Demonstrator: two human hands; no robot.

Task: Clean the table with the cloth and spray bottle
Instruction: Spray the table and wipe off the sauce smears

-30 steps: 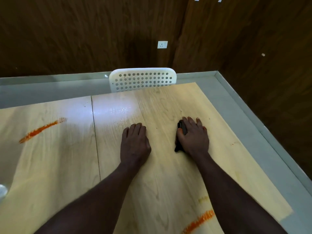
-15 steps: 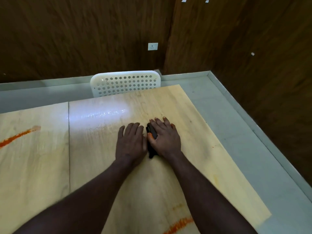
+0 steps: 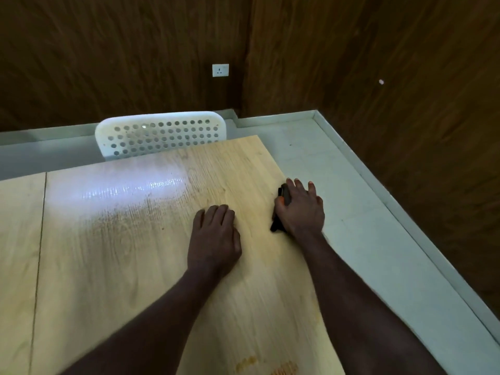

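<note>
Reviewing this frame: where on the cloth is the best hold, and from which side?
Probably the dark strip of the cloth showing beside the thumb of the right hand, pinched from above on its left side. The rest lies under the palm at the right edge of the table, so only that strip is free.

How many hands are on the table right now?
2. The left hand lies flat near the middle of the table; the right hand presses a dark cloth at its right edge.

Left hand point(image 3: 215, 235), right hand point(image 3: 301, 211), palms down
</note>
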